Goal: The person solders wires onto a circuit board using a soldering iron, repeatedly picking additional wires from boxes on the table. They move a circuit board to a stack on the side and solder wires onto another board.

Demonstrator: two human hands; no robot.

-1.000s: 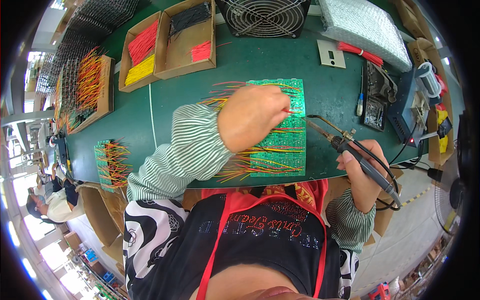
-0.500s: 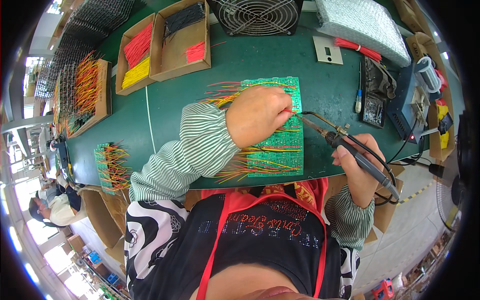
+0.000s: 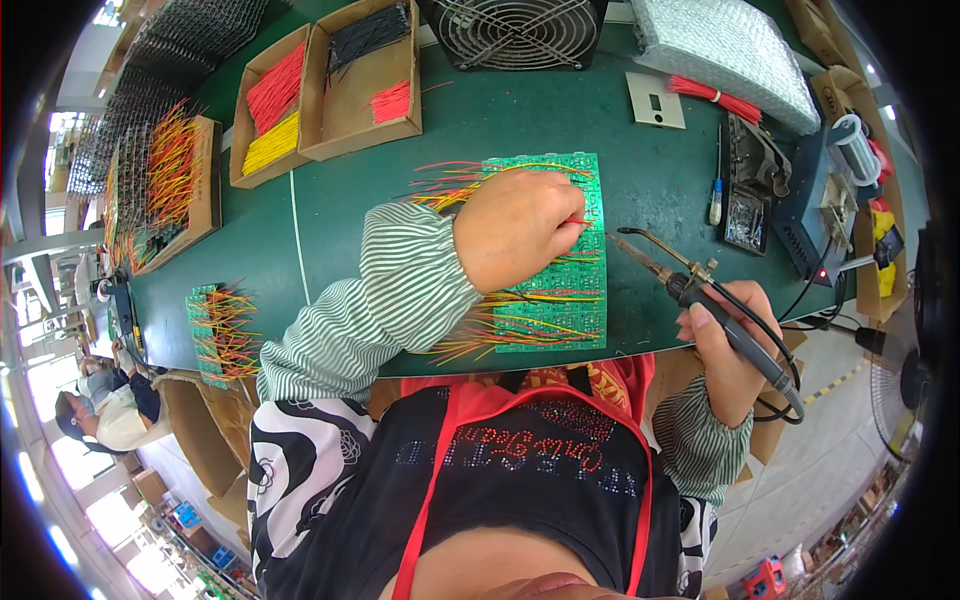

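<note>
A green circuit board panel (image 3: 550, 325) lies on the green bench in front of me, with rows of red and yellow wires (image 3: 465, 335) sticking out past its left side. My left hand (image 3: 520, 225) rests over the panel's upper part, its fingers pinched on a red wire at the board's right side; the palm hides much of the board beneath. My right hand (image 3: 735, 325) is wrapped round a soldering iron (image 3: 715, 315) with a thin feed tube fixed alongside. The iron's tip points at the board's right edge and is a little apart from it.
Cardboard trays of red, yellow and black wires (image 3: 275, 95) stand at the far left. A second wired board (image 3: 220, 335) lies at left. A fan (image 3: 515, 30) is at the back. On the right are a brush (image 3: 716, 203), a black tray (image 3: 750, 215) and a soldering station (image 3: 810, 235).
My right hand has drawn the soldering iron back to the right, so its tip has come away from the board. My left hand has stayed almost in place on the wire.
</note>
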